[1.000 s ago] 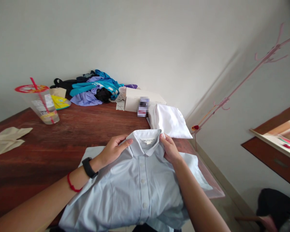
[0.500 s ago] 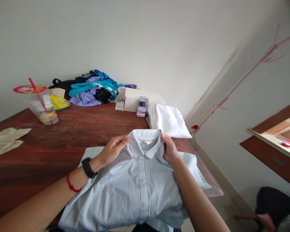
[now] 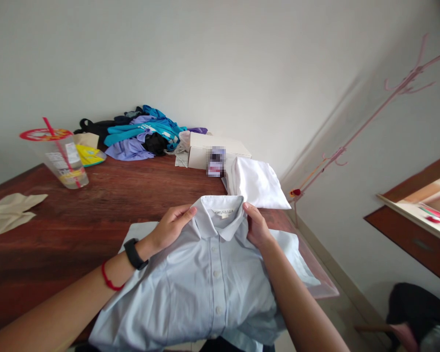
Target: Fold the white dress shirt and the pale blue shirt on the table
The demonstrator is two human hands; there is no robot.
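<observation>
A light blue button-up shirt [image 3: 190, 283] lies front side up across the near part of the table, its buttoned front toward me and its lower part reaching over the near edge. My left hand [image 3: 174, 225] is closed on the shirt beside the left side of the collar, thumb on top. At the collar's right side, my right hand [image 3: 256, 225] pinches the fabric, its fingers partly hidden underneath. The collar [image 3: 222, 230] stands open between both hands, with a label showing inside. A black wristband and a red cord are on my left wrist.
On the wooden table [image 3: 132, 190], folded white cloth [image 3: 260, 183] lies beyond my right hand, near a white box [image 3: 201, 151]. Piled clothes [image 3: 143, 132] lie at the back. A plastic cup with straw [image 3: 64, 161] and crumpled napkins [image 3: 12, 210] are left; a pink coat rack [image 3: 352, 139] stands right.
Hardly anything differs. Both hands keep their hold beside the collar, and the right hand and collar edge have shifted very slightly left.
</observation>
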